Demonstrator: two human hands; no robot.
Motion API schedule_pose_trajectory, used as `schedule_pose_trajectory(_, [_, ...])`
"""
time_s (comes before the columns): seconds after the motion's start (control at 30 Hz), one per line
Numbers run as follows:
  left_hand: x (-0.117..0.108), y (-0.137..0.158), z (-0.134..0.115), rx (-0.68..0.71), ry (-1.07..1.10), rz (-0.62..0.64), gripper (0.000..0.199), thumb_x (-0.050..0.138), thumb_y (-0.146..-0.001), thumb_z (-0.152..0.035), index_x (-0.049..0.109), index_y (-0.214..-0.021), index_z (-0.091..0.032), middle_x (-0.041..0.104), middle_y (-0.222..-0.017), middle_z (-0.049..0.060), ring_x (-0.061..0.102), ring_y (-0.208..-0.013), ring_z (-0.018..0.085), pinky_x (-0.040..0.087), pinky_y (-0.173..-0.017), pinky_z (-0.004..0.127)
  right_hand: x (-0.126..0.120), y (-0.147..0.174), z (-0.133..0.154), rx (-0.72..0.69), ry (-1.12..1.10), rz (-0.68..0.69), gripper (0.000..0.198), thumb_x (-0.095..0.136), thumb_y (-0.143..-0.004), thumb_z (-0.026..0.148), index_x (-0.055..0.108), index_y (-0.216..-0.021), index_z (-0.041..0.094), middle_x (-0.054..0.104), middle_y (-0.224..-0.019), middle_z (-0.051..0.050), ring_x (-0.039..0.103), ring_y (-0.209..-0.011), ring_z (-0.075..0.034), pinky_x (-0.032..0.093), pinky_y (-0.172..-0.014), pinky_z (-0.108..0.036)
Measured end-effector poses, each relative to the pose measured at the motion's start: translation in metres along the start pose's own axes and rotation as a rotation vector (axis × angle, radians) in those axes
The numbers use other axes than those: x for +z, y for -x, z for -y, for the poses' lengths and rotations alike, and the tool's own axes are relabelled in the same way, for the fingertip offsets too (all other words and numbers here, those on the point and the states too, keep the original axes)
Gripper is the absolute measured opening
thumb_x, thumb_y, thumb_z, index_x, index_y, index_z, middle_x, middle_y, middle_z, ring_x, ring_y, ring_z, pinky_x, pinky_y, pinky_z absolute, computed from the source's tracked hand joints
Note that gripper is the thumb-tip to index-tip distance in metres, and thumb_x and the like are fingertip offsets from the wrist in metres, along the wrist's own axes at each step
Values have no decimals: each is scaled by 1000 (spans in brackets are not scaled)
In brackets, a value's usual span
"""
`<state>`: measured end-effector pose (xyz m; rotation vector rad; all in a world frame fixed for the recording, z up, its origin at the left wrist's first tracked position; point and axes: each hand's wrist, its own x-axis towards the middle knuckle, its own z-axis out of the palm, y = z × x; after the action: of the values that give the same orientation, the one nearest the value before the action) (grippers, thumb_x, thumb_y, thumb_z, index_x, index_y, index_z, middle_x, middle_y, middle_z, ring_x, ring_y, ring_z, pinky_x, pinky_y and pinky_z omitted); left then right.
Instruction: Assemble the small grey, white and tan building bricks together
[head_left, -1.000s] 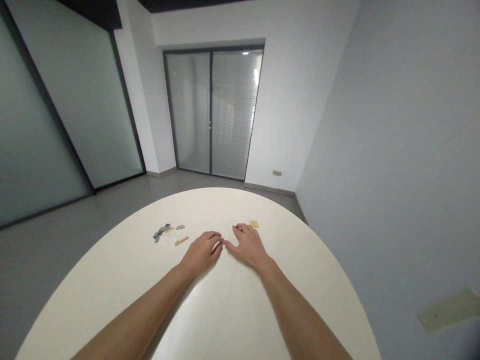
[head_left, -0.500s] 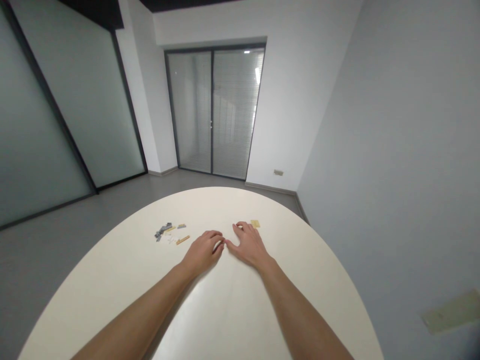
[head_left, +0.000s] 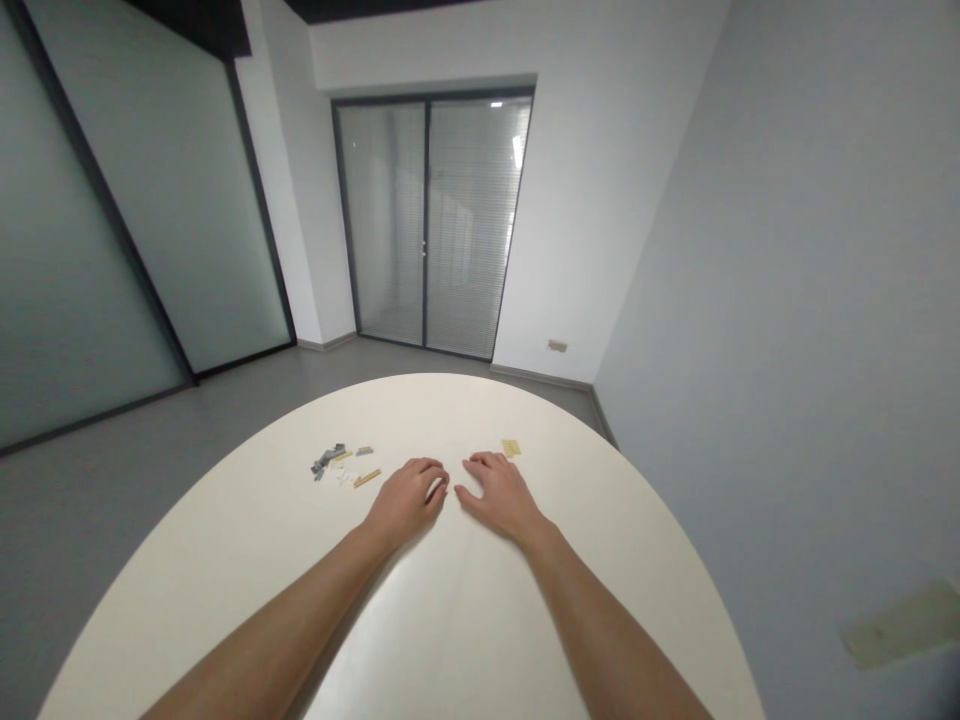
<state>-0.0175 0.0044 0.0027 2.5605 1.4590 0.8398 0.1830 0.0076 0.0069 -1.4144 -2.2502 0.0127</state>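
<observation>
My left hand (head_left: 411,497) rests on the round white table (head_left: 465,620), its fingers curled and the thumb drawn in close to them. Whatever the fingertips may pinch is too small or hidden to make out. Just across from it lies my right hand (head_left: 499,492), with thumb and fingers apart and nothing visible in them. A small gap separates the two hands. Beyond the right hand is a flat yellow piece (head_left: 511,447). To the left of my left hand lies a tan strip (head_left: 367,478), beside a scatter of small white pieces (head_left: 346,478).
A heap of grey pieces (head_left: 328,460) lies at the table's left, with a small grey and tan piece (head_left: 364,450) near it. Glass doors (head_left: 427,220) stand beyond the table. A wall (head_left: 810,300) rises on the right.
My right hand has drawn back slightly toward me, and its thumb has come away from the left fingertips. The left hand has hardly moved. The loose pieces lie as before.
</observation>
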Motion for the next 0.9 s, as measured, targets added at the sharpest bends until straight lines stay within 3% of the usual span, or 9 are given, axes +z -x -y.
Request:
schedule_pose_trajectory(0.23, [-4, 0, 0, -306, -321, -176, 33, 49, -93, -35, 68, -115, -17, 60, -134, 15, 51, -126, 33, 33, -110, 55, 2, 0, -2, 0, -11, 0, 41, 62, -89, 43, 65, -123, 21, 62, -126, -9, 52, -118, -24, 38, -104, -35])
schedule_pose_trajectory(0.47, [2, 4, 4, -489, -454, -140, 48, 43, -93, -47, 62, -125, -16, 42, -151, 19, 33, -140, 40, 26, -106, 70, 1, 2, -4, 1, -24, -5, 40, 62, -89, 42, 65, -123, 22, 62, -126, -9, 53, -117, -24, 39, -103, -35])
schedule_pose_trajectory(0.67, [0, 4, 6, -523, -450, -114, 49, 40, -95, -48, 62, -124, -16, 40, -152, 19, 35, -139, 40, 31, -104, 69, -2, 4, -4, 2, -21, 6, 40, 61, -89, 42, 64, -124, 22, 62, -128, -9, 52, -119, -25, 38, -104, -36])
schedule_pose_trajectory(0.9, [-4, 4, 5, -424, -468, -127, 44, 43, -95, -45, 63, -118, -13, 46, -146, 22, 43, -131, 38, 39, -102, 55, 2, 4, -5, 7, -23, -3, 40, 62, -88, 42, 65, -123, 22, 63, -126, -9, 53, -117, -25, 40, -102, -36])
